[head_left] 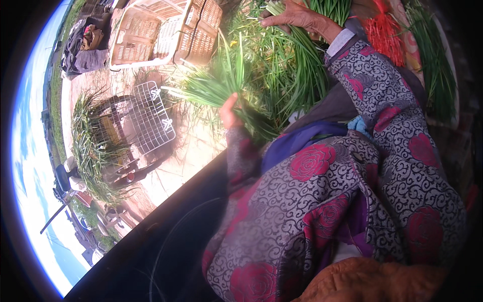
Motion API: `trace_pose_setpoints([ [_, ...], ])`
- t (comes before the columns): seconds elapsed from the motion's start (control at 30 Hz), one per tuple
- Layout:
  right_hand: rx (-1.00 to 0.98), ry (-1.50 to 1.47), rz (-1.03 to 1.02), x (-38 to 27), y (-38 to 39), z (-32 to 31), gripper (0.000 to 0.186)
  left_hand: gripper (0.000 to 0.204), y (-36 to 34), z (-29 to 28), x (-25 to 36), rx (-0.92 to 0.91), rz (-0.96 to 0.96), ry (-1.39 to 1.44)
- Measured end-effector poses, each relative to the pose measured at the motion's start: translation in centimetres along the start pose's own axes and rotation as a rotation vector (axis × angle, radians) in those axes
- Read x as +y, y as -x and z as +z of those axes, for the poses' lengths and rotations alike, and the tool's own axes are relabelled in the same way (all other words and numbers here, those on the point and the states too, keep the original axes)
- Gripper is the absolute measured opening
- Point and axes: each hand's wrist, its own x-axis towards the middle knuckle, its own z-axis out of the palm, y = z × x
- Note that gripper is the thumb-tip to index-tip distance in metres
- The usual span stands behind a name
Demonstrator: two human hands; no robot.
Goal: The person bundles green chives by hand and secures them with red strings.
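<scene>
Bunched long green leaves, which look like garlic chives (214,86), fan out from my left hand (230,112); its thumb is up and the fingers are partly hidden behind the leaves. My right hand (303,18), at the top of the view, is closed around another bunch of chives (308,55), whose pale stem ends show beside the fingers and whose leaves hang down toward my lap. Loose chive leaves and yellowed scraps (266,65) lie in a heap between the two hands.
A pale plastic crate (151,38) stands at the upper left. Near it is a white wire rack (152,118) beside a pile of wilted greens (93,146). Red strings (383,38) hang to the right of my right hand, with more chives (431,65) beyond. Dark clothing (86,45) lies far left.
</scene>
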Motion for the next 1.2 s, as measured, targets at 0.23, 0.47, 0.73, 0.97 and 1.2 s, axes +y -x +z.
trace_pose_setpoints([
  [0.23,-0.168,-0.138,-0.036,-0.5,0.9,5.4,0.04,0.02,-1.0,0.4,-1.4,-0.205,-0.145,0.095],
  [0.47,-0.161,-0.112,-0.08,-1.4,1.5,7.0,0.031,0.038,-1.7,-0.2,-2.3,-0.336,-0.172,0.136],
  [0.73,-0.098,-0.098,-0.195,-1.1,1.5,6.9,0.03,0.042,-1.5,-0.3,-1.9,-0.336,-0.243,0.091],
  [0.97,-0.05,0.023,-0.16,0.6,0.8,8.8,0.035,0.03,0.2,3.6,-1.1,-0.257,-0.017,0.074],
  [1.2,-0.228,0.093,-0.109,0.4,0.9,7.4,0.029,0.025,-0.4,4.9,-1.2,-0.176,0.135,-0.038],
])
